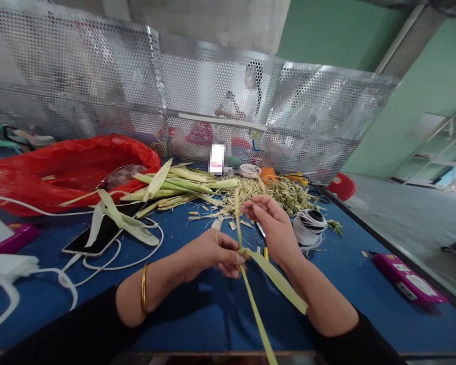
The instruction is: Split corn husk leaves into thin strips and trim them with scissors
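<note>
My left hand (223,253) is closed in a pinch on a pale yellow-green leaf strip (256,309), which looks like dried husk or reed. At the pinch, the strip seems folded or knotted. One thin end stands up past my fingers, a long end hangs down over the table's front edge, and a broader leaf piece slants right under my right forearm. My right hand (269,223) is just right of the upright end, its fingers loosely curled and apart. Nothing shows in its grasp; whether its fingertips touch the strip I cannot tell.
Long pale stalks (175,185) and a heap of shredded trimmings (289,193) lie at the back. Around them are a red plastic bag (76,157), a tablet-like device (95,235) with white cables, a spool of white cord (309,228), a purple box (408,281) and a perforated metal screen (213,81).
</note>
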The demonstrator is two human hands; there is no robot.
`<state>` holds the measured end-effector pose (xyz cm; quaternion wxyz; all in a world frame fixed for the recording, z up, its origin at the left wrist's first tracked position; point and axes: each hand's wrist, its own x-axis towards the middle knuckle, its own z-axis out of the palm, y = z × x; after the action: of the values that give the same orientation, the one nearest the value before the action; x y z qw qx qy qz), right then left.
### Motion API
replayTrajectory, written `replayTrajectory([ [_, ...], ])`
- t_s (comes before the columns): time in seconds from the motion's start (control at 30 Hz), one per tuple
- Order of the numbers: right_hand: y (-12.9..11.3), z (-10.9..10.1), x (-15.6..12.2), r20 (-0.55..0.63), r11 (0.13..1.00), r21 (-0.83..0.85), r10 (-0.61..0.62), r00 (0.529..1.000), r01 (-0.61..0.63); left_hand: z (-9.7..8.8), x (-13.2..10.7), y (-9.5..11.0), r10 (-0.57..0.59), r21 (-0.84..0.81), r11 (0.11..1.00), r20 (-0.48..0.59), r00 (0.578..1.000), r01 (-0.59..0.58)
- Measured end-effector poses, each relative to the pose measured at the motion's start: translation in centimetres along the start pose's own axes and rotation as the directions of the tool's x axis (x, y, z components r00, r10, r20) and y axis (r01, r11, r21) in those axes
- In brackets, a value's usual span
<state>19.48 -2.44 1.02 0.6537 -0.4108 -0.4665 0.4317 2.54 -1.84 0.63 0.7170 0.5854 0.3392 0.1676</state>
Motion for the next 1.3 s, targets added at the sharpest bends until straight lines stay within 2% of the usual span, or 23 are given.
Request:
replayTrajectory([
  [0.07,0.1,-0.7,0.5,-0.017,0.993,-0.106,0.041,0.999,-0.043,-0.1,0.0,0.2,0.015,-0.07,0.997,-0.058,0.998,-0.019],
  [0.1,0.0,-1.0,0.6,0.021,0.986,-0.157,0.059,0.998,-0.055,-0.2,0.0,0.3,0.026,-0.11,0.993,-0.09,0.996,-0.036],
  [0.17,-0.5,-1.3,0.6,0.192,0.969,-0.242,0.105,0.976,-0.056,-0.4,-0.1,0.4,0.033,-0.183,0.981,-0.162,0.986,-0.063],
  [0.23,-1.1,-1.3,0.3,0.343,0.946,-0.322,0.147,0.928,-0.031,-0.6,-0.1,0.5,0.021,-0.234,0.969,-0.223,0.975,-0.074],
  [0.33,-1.9,-0.7,-0.4,0.408,0.926,-0.37,0.09,0.908,0.074,-0.8,-0.1,0.5,0.018,-0.255,0.963,-0.262,0.965,-0.087],
  [0.4,-1.8,-0.4,-0.7,0.4,0.928,-0.348,0.02,0.917,0.132,-0.7,-0.1,0.6,0.019,-0.254,0.963,-0.258,0.966,-0.087],
  [0.5,-1.2,0.0,-0.7,0.317,0.942,-0.308,-0.03,0.948,0.133,-0.4,-0.2,0.7,0.017,-0.258,0.962,-0.261,0.965,-0.087],
  [0.7,-0.6,0.4,-0.6,0.137,0.97,-0.242,0.032,0.99,0.002,0.2,-0.2,1.1,0.075,-0.255,0.949,-0.388,0.919,-0.185],
  [0.9,-0.3,0.5,-0.7,0.138,0.989,-0.055,0.143,0.98,-0.136,0.7,-0.1,0.9,0.123,-0.292,0.904,-0.521,0.845,-0.312],
  [1.0,0.4,0.4,-0.4,0.162,0.978,0.015,0.201,0.966,-0.206,0.4,-0.1,0.9,0.083,-0.382,0.87,-0.511,0.856,-0.312],
  [1.1,1.2,0.2,0.0,0.099,0.962,0.079,0.254,0.962,-0.262,-0.3,0.0,1.1,0.068,-0.441,0.839,-0.497,0.865,-0.319],
  [1.2,1.5,0.2,0.0,0.03,0.949,0.043,0.312,0.95,-0.313,-0.8,-0.1,1.4,0.076,-0.438,0.826,-0.537,0.84,-0.355],
  [1.3,1.3,0.9,-0.7,0.132,0.951,-0.054,0.308,0.942,-0.304,-0.8,-0.2,1.4,0.101,-0.423,0.818,-0.562,0.821,-0.39],
])
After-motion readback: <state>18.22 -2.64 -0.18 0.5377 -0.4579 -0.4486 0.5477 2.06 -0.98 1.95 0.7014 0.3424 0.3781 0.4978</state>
